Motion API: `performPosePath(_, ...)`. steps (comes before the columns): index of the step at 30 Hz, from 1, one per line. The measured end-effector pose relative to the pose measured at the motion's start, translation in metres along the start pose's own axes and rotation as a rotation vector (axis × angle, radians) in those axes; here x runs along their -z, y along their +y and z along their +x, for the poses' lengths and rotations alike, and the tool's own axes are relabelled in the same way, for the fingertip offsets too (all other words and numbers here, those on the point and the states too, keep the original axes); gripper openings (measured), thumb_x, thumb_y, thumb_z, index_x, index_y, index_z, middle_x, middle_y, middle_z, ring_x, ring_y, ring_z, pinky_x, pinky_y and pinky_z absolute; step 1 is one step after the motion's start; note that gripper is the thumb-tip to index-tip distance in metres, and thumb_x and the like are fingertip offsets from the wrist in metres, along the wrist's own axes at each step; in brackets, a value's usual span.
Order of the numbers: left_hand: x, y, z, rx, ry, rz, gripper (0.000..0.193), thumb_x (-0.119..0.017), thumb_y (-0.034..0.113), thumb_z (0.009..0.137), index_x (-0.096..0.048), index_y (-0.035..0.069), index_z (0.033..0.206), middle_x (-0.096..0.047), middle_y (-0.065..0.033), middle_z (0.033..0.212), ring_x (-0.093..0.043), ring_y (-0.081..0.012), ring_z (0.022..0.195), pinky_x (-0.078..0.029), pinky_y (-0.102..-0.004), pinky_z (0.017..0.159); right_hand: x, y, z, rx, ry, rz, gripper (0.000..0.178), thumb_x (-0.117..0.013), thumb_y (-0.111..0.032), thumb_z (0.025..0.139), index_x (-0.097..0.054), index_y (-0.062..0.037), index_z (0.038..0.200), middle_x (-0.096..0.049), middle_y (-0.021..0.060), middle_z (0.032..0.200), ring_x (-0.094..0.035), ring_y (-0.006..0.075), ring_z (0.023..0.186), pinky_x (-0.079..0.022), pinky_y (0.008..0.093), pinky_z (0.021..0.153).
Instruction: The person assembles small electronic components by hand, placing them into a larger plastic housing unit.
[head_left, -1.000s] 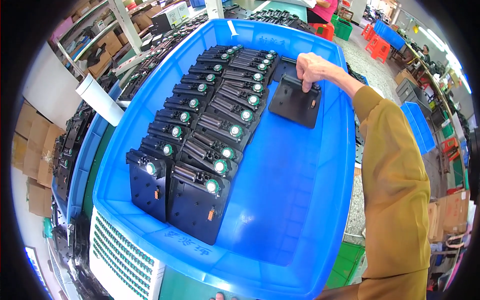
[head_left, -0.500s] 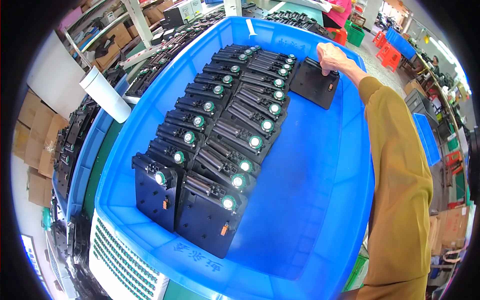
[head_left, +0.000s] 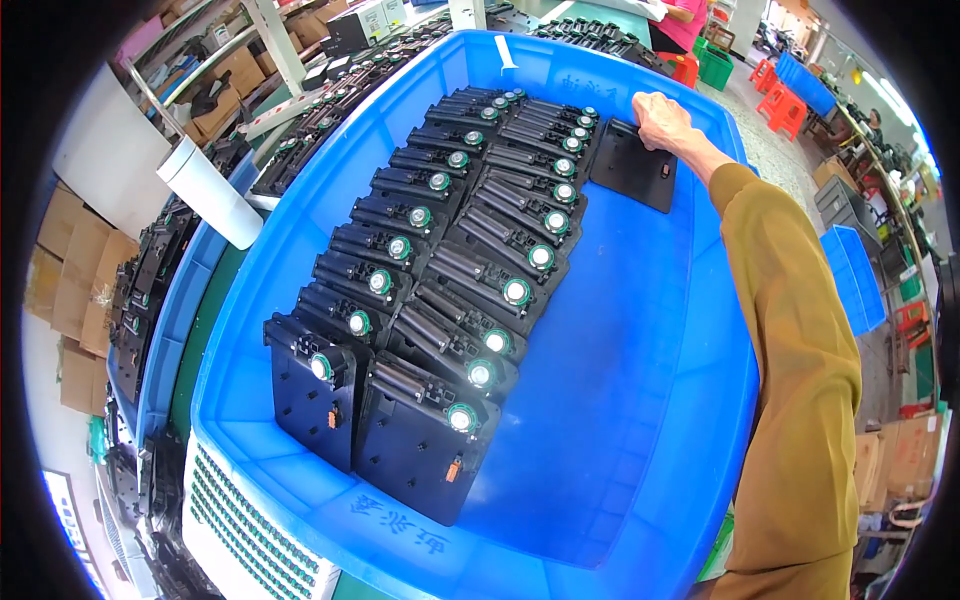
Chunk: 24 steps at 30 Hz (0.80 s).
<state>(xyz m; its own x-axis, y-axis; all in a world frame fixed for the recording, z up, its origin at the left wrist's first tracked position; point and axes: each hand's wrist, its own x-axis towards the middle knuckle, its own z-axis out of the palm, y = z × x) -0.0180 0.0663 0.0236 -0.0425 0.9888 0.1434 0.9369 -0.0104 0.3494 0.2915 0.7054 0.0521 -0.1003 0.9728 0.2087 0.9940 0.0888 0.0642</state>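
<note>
In the far right corner of a large blue plastic tub (head_left: 735, 300), my right hand (head_left: 662, 122) is closed on the top edge of a flat black plastic panel (head_left: 633, 172). The panel leans inside the tub, with a small orange part near its lower right edge. My fingers cover part of its top. To its left, two rows of similar black panels overlap one another. Each shows a round silver disc with a green rim. The nearest ones are a left panel (head_left: 310, 400) and a right panel (head_left: 415, 455). My left hand is out of view.
A white cylinder (head_left: 210, 192) stands tilted left of the tub. A white tray (head_left: 235, 520) of small green-rimmed parts lies at the near left. More black assemblies fill the surface behind. Red stools (head_left: 785, 108) and a person in pink (head_left: 683, 22) are farther off.
My right hand keeps its hold on the black panel at the far right corner. Hand and panel have barely moved; the whole view has shifted slightly.
</note>
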Motion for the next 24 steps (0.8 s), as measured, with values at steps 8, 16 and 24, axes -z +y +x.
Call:
performPosePath(8, -0.002, 0.003, -0.003, 0.010, -0.034, -0.001, 0.046, -0.076, 0.032, 0.077, -0.070, 0.007, 0.115, -0.059, -0.0221, 0.133, -0.053, -0.0437, 0.112, -0.043, -0.0570, 0.092, -0.002, 0.010, -0.006, -0.041, 0.092, -0.038, 0.021, -0.066, -0.003, 0.074, -0.062, -0.0072, 0.095, -0.068, 0.0203, 0.098, -0.066, 0.0431, 0.095, -0.053, 0.0508, 0.075)
performPosePath(16, 0.003, 0.005, 0.008, 0.039, 0.014, -0.037, 0.045, -0.069, 0.032, 0.079, -0.071, 0.006, 0.115, -0.058, -0.0211, 0.135, -0.053, -0.0416, 0.114, -0.042, -0.0555, 0.094, 0.002, -0.010, -0.002, 0.150, 0.419, 0.155, 0.026, -0.060, -0.015, 0.070, -0.067, -0.0093, 0.094, -0.068, 0.0154, 0.090, -0.066, 0.0347, 0.087, -0.050, 0.0463, 0.075)
performPosePath(24, 0.011, 0.011, 0.008, 0.116, -0.055, -0.026, 0.062, -0.077, 0.027, 0.066, -0.065, 0.015, 0.125, -0.053, -0.0095, 0.143, -0.051, -0.0324, 0.123, -0.041, -0.0506, 0.102, 0.102, -0.108, -0.062, 0.538, 0.131, 0.677, 0.013, -0.064, -0.005, 0.082, -0.064, -0.0011, 0.095, -0.063, -0.0003, 0.082, -0.060, 0.0092, 0.080, -0.047, 0.0250, 0.075)
